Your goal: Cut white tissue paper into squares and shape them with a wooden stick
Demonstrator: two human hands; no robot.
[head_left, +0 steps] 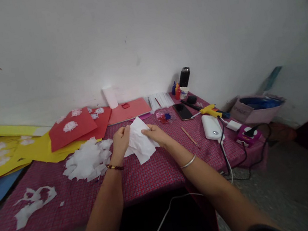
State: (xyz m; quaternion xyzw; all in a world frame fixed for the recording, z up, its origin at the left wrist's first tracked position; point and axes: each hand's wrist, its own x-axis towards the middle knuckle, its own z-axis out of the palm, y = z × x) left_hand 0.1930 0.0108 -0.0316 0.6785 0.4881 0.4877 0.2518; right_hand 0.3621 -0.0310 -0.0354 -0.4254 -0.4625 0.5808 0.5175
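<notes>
White paper [139, 137] is held between my two hands above the checked tablecloth. My left hand [121, 140], with a beaded bracelet at the wrist, is closed on the paper's left edge. On the right edge my right hand [156, 134] pinches it, thumb on top; a metal bangle circles that forearm. The sheet is creased, and its lower corners hang below the hands. A heap of white paper pieces [89, 160] lies just left of my left hand. Torn white scraps [34, 202] rest farther left on the cloth.
Red sheets [71, 134] and yellow sheets [41, 148] with flower shapes lie at left. A phone [183, 111], yellow glue gun [210, 111], white power bank [212, 126], pencil [190, 138] and purple power strip [247, 135] are at right. A black bottle [184, 77] stands behind.
</notes>
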